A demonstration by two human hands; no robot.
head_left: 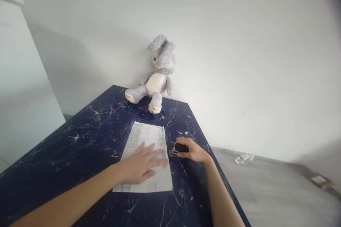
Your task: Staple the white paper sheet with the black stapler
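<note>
A stack of printed paper (151, 134) lies on the dark blue marbled table (93, 145). My left hand (140, 166) rests flat on the sheets with its fingers spread. Just off the paper's right edge, my right hand (194, 150) is closed around a small black stapler (181, 147). Its metal front end points left, close to the paper's edge. The fingers cover part of the stapler, and whether it touches the paper I cannot tell.
A grey plush rabbit (156, 83) sits at the table's far end against the white wall (239, 60). A tiny white scrap (186, 133) lies near the right edge. Clear plastic packaging (244, 158) and a brown package (321, 181) are on the floor. A white cabinet (23, 78) stands left.
</note>
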